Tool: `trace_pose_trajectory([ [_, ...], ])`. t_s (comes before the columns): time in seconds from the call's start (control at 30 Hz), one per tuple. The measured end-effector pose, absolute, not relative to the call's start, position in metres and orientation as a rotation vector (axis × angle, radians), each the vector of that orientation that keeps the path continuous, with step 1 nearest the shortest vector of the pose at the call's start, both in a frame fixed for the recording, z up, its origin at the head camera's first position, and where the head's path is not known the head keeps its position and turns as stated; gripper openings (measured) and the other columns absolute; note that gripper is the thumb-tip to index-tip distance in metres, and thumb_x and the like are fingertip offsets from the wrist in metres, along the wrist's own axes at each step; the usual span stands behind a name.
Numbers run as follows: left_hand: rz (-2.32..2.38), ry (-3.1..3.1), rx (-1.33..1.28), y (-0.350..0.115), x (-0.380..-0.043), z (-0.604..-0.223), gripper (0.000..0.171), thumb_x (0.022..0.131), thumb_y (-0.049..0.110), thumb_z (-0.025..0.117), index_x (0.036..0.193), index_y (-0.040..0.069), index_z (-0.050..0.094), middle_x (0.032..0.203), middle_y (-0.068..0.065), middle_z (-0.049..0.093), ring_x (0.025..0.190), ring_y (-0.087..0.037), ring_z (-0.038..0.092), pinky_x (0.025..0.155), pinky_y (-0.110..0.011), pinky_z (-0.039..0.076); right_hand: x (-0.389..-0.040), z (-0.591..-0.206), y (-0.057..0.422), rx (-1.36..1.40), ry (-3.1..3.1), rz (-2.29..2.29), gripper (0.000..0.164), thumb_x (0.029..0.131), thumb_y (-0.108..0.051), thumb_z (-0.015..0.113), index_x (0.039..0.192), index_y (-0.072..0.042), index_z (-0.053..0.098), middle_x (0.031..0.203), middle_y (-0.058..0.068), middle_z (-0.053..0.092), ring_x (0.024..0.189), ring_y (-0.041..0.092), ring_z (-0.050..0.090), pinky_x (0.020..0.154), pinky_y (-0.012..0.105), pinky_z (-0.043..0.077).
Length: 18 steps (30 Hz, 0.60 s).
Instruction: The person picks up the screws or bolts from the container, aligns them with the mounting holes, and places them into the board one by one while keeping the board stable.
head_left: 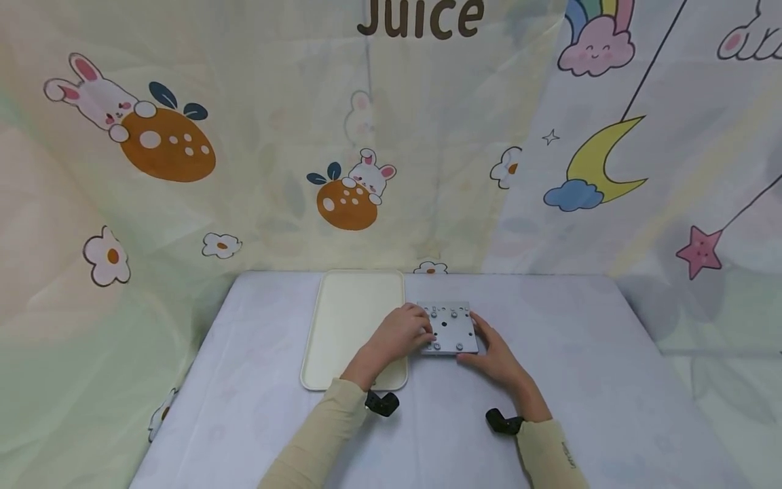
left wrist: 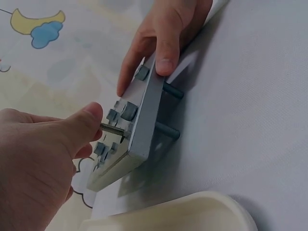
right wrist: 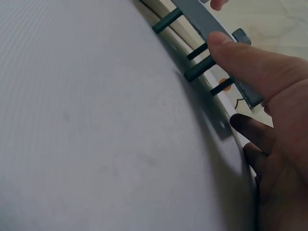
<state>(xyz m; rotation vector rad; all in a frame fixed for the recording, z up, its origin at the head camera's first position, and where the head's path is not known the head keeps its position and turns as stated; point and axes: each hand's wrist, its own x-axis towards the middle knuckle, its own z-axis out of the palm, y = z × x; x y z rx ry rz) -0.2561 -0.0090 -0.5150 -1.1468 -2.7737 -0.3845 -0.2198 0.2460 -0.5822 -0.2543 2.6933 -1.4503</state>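
Observation:
A grey metal plate (head_left: 449, 327) with holes and several hex bolts is just right of the tray in the head view. Bolt shanks (right wrist: 199, 69) stick out of its underside toward the table. My right hand (head_left: 497, 356) grips the plate's right end, thumb on the near edge and fingers at the far side. My left hand (head_left: 403, 333) is over the plate's left end. Between thumb and fingers it pinches a thin threaded bolt (left wrist: 112, 129), whose head the fingertips hide. The bolt's tip is right at the plate's face near a corner.
A cream tray (head_left: 348, 319) lies left of the plate, partly under the left forearm. White cloth (head_left: 550, 326) covers the table. A printed fabric backdrop (head_left: 269, 136) hangs behind it and at the sides. Each wrist wears a black camera (head_left: 382, 403).

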Motion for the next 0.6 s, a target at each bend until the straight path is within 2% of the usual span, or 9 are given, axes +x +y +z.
trace_pose_trajectory([
  [0.27,-0.375,-2.794,-1.117,-0.0124,-0.2554,-0.5134,0.019,0.091,0.039,0.068,0.092,0.022,0.076,0.105,0.006,0.065,0.109,-0.015,0.054,0.091,-0.031,0.046,-0.2179,-0.577,0.2433,-0.207,2.673,-1.414,0.108,0.072,-0.046,0.084,0.155,-0.02,0.02,0.151,0.017,0.036,0.142,0.033,0.025,0.112,0.054,0.018],
  [0.6,-0.455,-2.839,-1.12,-0.0123,-0.2518,-0.5133,0.019,0.09,0.04,0.069,0.09,0.022,0.075,0.103,0.008,0.064,0.103,-0.014,0.055,0.086,-0.028,0.047,-0.2165,-0.5746,0.2418,-0.193,2.646,-1.445,0.106,0.074,-0.04,0.084,0.155,-0.02,0.019,0.148,0.02,0.039,0.14,0.035,0.028,0.111,0.056,0.019],
])
